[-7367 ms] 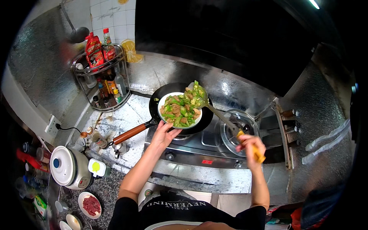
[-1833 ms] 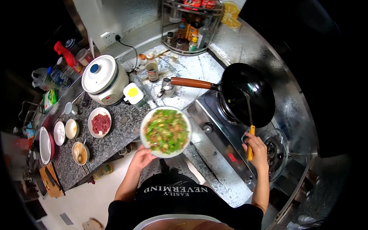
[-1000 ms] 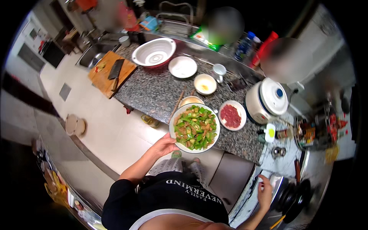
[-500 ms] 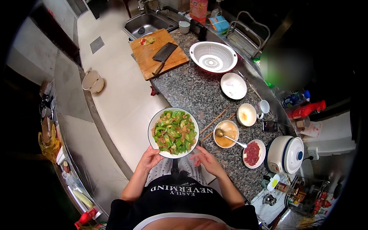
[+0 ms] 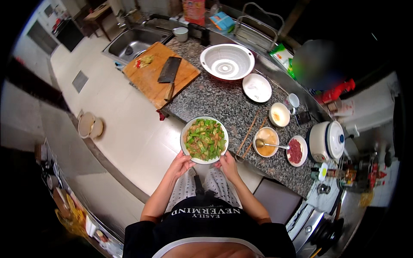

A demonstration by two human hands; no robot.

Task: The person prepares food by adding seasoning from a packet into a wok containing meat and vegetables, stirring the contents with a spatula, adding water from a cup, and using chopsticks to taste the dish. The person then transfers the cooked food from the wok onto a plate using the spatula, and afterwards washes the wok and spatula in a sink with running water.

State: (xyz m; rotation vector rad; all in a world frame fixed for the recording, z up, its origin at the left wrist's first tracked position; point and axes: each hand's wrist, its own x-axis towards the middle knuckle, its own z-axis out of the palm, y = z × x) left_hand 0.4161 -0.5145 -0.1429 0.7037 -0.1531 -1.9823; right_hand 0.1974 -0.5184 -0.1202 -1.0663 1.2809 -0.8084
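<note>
Between my hands is a white plate [image 5: 183, 148] heaped with sliced green peppers and light brown pieces [image 5: 205, 139]. My left hand [image 5: 181, 165] grips its near left rim, fingers underneath. At the near right rim my right hand [image 5: 228, 167] is closed on the plate as well. The plate is held level in front of my body, beside the counter edge. Just right of it on the counter lie wooden chopsticks [image 5: 247, 136] and a bowl of yellowish liquid [image 5: 275, 131] with a metal spoon [image 5: 275, 146] in it.
A cleaver [image 5: 170, 71] lies on the wooden cutting board [image 5: 144, 81] near the sink [image 5: 116, 47]. Along the granite counter [image 5: 189, 103] stand a white colander [image 5: 249, 64], several bowls, a bowl of raw meat [image 5: 297, 160] and a rice cooker [image 5: 318, 139]. A bucket [image 5: 91, 125] stands on the floor.
My right hand, open and apart from the plate before, now holds its right rim. The view has turned right, bringing a stove into sight at the lower right.
</note>
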